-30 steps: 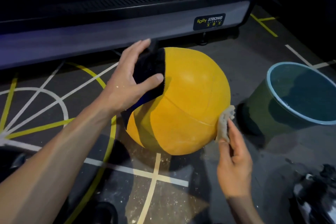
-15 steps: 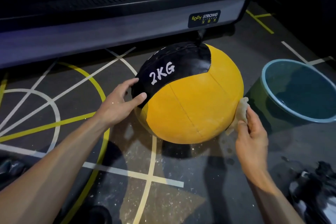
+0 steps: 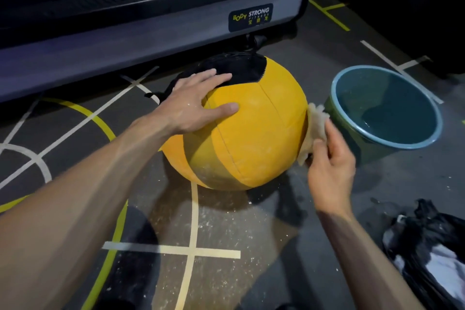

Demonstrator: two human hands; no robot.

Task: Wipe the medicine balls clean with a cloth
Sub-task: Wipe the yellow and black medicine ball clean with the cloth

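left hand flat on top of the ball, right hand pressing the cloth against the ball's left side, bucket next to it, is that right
Not quite. The head view shows the right hand pressing the cloth against the right side of the ball, the side facing the bucket. The rest holds: the left hand lies flat on top of the ball.

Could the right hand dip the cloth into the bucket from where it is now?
Probably yes: the right hand holds the cloth against the ball beside the open bucket, with nothing between them.
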